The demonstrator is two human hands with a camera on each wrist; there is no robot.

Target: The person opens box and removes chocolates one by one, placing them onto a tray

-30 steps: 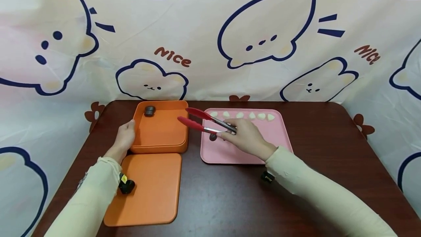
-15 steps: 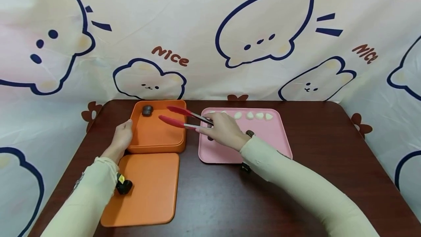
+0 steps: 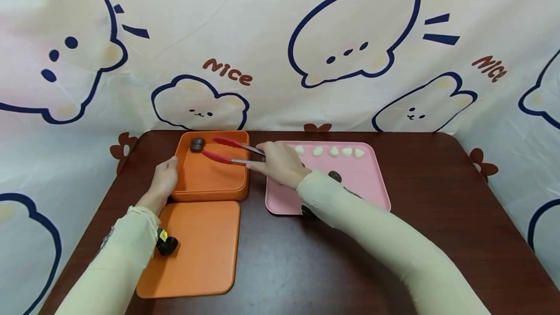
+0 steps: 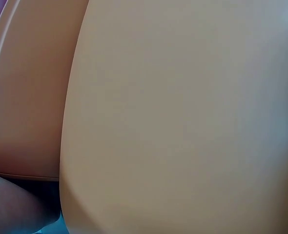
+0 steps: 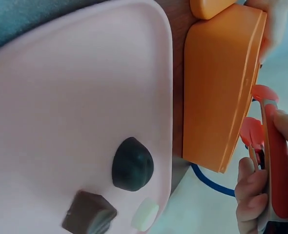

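Note:
My left hand [image 3: 165, 177] grips the left wall of an orange box [image 3: 214, 176], its thumb at the rim. Two small dark chocolates [image 3: 198, 145] sit close together in the box's back left corner. In my right hand [image 3: 282, 163] is a pair of tongs [image 3: 218, 158] with red tips, held over the box. The tips are spread apart, with nothing between them. The right wrist view shows fingers and thumb around the tongs' red handle [image 5: 279, 165]. An orange lid [image 3: 192, 252] fills most of the left wrist view, beside the box wall [image 4: 31, 97].
Right of the box lies a pink tray [image 3: 363, 193]. Along its back edge is a row of several white pieces [image 3: 334, 151]. Dark chocolates, one round [image 3: 335, 176], another block-shaped [image 5: 88, 214], lie on it, partly behind my right forearm. A printed cloth [image 3: 271, 38] hangs behind the table.
My right hand has carried the spread tongs leftward, from over the pink tray until their tips are above the orange box. My left hand has stayed at the box wall.

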